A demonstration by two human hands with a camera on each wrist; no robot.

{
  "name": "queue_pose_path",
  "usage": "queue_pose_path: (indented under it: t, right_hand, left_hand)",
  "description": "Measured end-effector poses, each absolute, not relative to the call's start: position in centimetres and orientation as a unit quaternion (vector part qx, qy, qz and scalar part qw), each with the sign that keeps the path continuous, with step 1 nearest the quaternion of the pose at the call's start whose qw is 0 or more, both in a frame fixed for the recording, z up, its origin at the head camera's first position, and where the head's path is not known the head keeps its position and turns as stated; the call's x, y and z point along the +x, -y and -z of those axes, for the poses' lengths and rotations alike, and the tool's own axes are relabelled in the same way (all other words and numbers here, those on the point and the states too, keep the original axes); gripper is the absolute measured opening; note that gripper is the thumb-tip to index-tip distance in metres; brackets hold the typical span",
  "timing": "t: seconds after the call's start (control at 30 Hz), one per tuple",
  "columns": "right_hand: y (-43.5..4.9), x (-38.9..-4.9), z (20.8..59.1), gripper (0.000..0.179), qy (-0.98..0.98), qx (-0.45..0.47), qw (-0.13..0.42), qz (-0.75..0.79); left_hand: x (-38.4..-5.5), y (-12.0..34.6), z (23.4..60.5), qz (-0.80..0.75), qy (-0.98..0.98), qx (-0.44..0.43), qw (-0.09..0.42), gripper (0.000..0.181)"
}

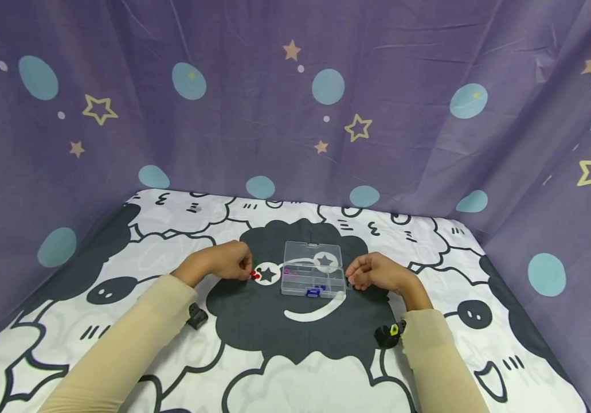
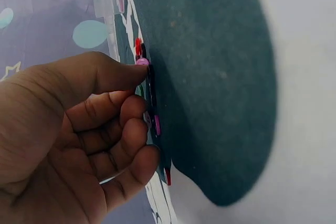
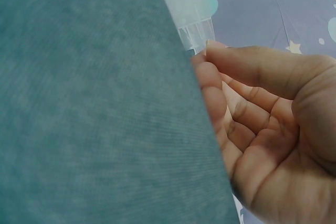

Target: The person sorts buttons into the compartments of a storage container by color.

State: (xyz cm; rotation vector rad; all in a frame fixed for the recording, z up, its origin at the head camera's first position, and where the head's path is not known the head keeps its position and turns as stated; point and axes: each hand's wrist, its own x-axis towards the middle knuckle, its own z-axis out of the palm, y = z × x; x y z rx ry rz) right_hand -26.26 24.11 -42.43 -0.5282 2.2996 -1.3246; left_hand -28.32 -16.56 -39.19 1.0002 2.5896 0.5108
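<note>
A clear plastic compartment box [image 1: 295, 289] stands on the cloth with its lid raised at the back. To its left, my left hand [image 1: 234, 261] is at a cluster of small red pieces [image 1: 255, 276]. The left wrist view shows the thumb tip against a small round pink button [image 2: 143, 62], pinched toward a hidden index finger. A purple piece [image 2: 157, 125] and a red piece [image 2: 167, 176] lie close by. My right hand [image 1: 380, 271] is at the box's right edge, thumb and index fingertips together. What lies between those fingertips is hidden.
Pink pieces [image 1: 287, 271] and blue pieces [image 1: 320, 287] are in the box, with a blue latch [image 1: 313, 293] on its front. A sheep-patterned cloth [image 1: 300, 338] covers the table. A purple curtain [image 1: 254, 149] hangs behind and at both sides.
</note>
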Motion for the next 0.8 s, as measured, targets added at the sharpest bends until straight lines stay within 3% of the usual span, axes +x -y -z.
queue_pose_path:
  t: [0.8]
  right_hand:
    - [-24.13, -26.15, 42.42, 0.017, -0.832, -0.192, 0.213, 0.475]
  left_hand:
    - [-28.52, 16.52, 38.37, -0.220, -0.886, 0.384, 0.139, 0.016]
